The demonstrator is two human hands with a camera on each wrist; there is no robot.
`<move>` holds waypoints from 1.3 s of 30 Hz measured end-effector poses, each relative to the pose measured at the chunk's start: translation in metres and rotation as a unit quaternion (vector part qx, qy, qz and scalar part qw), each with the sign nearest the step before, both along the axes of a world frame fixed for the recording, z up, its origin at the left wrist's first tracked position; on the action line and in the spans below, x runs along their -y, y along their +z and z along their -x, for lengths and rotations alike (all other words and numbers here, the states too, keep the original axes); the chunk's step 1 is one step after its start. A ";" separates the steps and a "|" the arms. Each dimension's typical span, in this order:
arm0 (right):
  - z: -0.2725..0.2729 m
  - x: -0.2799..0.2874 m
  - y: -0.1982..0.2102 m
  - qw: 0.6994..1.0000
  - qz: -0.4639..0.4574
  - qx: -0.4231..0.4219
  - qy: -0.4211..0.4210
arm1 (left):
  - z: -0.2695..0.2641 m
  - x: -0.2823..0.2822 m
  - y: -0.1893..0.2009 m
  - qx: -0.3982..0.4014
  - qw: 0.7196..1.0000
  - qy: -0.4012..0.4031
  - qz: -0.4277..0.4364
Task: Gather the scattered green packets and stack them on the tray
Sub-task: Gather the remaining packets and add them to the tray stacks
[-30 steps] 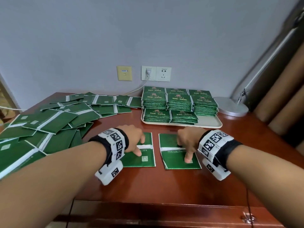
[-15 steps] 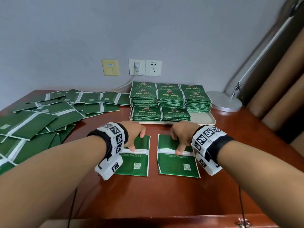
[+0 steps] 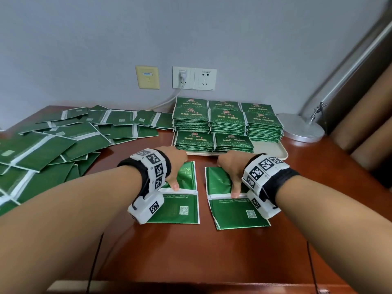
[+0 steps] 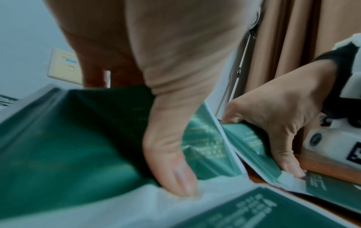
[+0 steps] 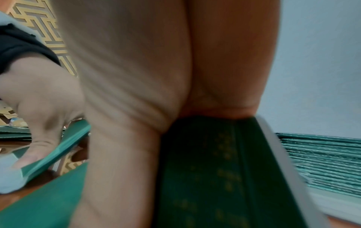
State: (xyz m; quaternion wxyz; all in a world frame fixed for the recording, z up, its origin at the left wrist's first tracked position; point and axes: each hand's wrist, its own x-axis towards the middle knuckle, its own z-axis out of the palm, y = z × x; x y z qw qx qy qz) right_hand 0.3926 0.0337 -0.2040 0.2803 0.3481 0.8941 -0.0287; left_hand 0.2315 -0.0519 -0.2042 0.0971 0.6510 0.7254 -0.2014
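Two green packets lie side by side on the wooden table in front of the tray [image 3: 271, 150]. My left hand [image 3: 174, 164] grips the far half of the left packet [image 3: 180, 209], thumb on its white middle strip, fingers curled over the far edge. My right hand [image 3: 231, 166] holds the right packet [image 3: 235, 213] the same way. Both far halves are raised off the table and bend at the strip. The left wrist view shows my thumb [image 4: 171, 154] on the left packet [image 4: 68, 146]. Several stacks of packets [image 3: 227, 122] fill the tray. Scattered packets [image 3: 63, 141] cover the table's left side.
A round metal lamp base [image 3: 301, 126] stands right of the tray, its arm slanting up the wall. Wall sockets [image 3: 194, 78] with a plugged cable sit behind the tray. Brown curtain folds [image 3: 364, 124] close off the right side. Bare wood lies between the packets and the table's near edge.
Both hands slid from the packets' near halves back to the far halves and took hold. The far halves now lift and bend toward me at the white strips.
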 end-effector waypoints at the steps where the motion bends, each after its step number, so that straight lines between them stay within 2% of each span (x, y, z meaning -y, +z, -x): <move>1: -0.001 0.002 0.001 1.000 0.000 -0.007 -0.001 | -0.001 0.002 -0.001 0.005 1.000 0.007 -0.005; 6: -0.016 0.012 0.003 0.996 0.004 -0.092 -0.014 | 0.002 0.013 -0.003 0.012 0.998 0.012 -0.059; 9: -0.031 0.015 -0.002 0.985 -0.056 -0.166 -0.001 | 0.002 0.018 0.000 -0.007 0.993 -0.019 -0.119; 12: -0.042 0.021 -0.003 0.976 -0.102 -0.193 0.019 | 0.002 0.022 -0.003 -0.025 0.986 -0.046 -0.158; 14: -0.046 0.028 -0.003 0.977 -0.109 -0.176 0.040 | 0.002 0.026 -0.008 -0.015 0.987 -0.059 -0.151; 19: -0.047 0.053 0.000 0.986 -0.056 -0.138 0.074 | 0.003 0.036 -0.013 0.029 0.990 -0.075 -0.117; 23: -0.040 0.073 0.004 0.989 -0.099 -0.062 0.096 | 0.003 0.044 -0.014 0.026 0.993 -0.081 -0.086; 30: -0.020 0.093 0.016 0.982 -0.129 0.017 0.137 | -0.006 0.050 -0.006 -0.021 0.994 -0.089 -0.054; 35: -0.016 0.100 0.006 0.971 -0.157 0.022 0.179 | -0.019 0.050 -0.006 -0.103 0.979 -0.166 -0.062; 39: -0.018 0.103 0.006 0.968 -0.163 -0.007 0.189 | -0.019 0.051 -0.009 -0.101 0.976 -0.171 -0.087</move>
